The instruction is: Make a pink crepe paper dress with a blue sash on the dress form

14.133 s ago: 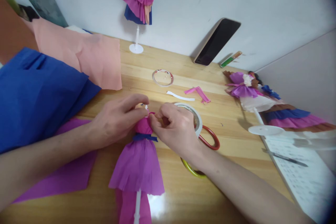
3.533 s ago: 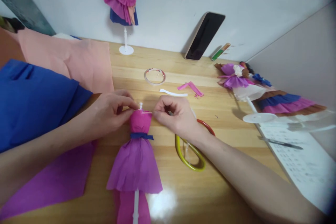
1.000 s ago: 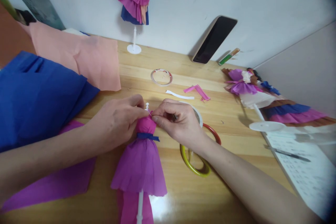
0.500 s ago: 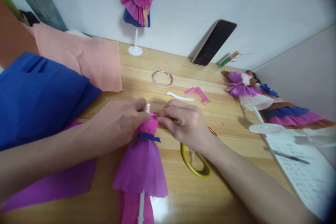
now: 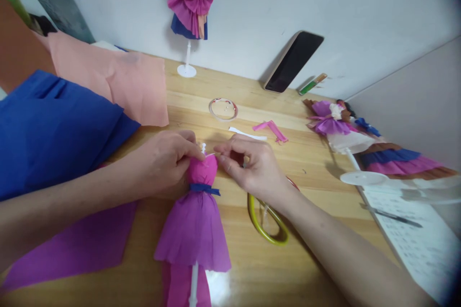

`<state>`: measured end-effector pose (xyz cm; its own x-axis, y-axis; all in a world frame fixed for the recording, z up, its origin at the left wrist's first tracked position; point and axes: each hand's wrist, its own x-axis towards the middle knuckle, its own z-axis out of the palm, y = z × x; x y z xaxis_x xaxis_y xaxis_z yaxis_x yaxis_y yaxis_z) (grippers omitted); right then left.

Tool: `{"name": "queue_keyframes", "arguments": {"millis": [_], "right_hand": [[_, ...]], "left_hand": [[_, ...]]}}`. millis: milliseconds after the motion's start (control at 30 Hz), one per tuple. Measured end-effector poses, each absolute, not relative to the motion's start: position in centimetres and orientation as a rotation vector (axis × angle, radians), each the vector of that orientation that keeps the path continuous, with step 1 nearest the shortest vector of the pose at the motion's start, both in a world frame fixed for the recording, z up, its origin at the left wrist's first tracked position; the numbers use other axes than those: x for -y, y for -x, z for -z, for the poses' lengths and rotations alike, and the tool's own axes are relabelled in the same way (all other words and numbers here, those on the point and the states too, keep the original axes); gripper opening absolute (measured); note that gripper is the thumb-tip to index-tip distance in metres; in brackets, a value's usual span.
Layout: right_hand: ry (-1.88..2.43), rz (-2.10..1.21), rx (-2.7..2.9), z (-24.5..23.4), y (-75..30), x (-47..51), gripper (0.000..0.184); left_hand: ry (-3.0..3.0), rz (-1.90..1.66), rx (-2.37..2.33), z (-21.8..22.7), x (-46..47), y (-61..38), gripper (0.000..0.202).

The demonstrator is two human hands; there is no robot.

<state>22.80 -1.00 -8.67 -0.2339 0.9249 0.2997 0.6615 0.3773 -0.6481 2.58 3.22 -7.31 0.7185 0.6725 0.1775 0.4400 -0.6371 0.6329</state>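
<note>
A small magenta crepe-paper dress (image 5: 194,223) with a blue waistband lies on a white stand on the wooden table (image 5: 324,230). My left hand (image 5: 163,163) is closed, pinching the dress's bodice at its left top edge. My right hand (image 5: 254,168) is closed just to the right of the neck, pinching something thin and pale at the bodice top that I cannot make out. The stand's white tip pokes up between the two hands.
Scissors with a yellow-green handle loop (image 5: 268,223) lie under my right wrist. Blue (image 5: 54,124), peach (image 5: 115,76) and magenta (image 5: 75,244) paper sheets lie left. A clear tape ring (image 5: 223,109), white strip, pink scraps (image 5: 271,127), phone (image 5: 293,61), finished dresses (image 5: 194,2) and a printed sheet (image 5: 418,240) lie around.
My right hand has drawn slightly right and lifted from the bodice top, while my left hand keeps its pinch. The dress has stayed in place.
</note>
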Motion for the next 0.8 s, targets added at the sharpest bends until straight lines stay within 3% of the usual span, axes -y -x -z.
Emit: {"name": "queue_keyframes", "arguments": {"millis": [800], "right_hand": [[1.289, -0.677, 1.964, 8.6, -22.4, 1.2, 0.011]], "left_hand": [[-2.233, -0.482, -0.936, 7.5, -4.5, -3.8, 0.016]]}}
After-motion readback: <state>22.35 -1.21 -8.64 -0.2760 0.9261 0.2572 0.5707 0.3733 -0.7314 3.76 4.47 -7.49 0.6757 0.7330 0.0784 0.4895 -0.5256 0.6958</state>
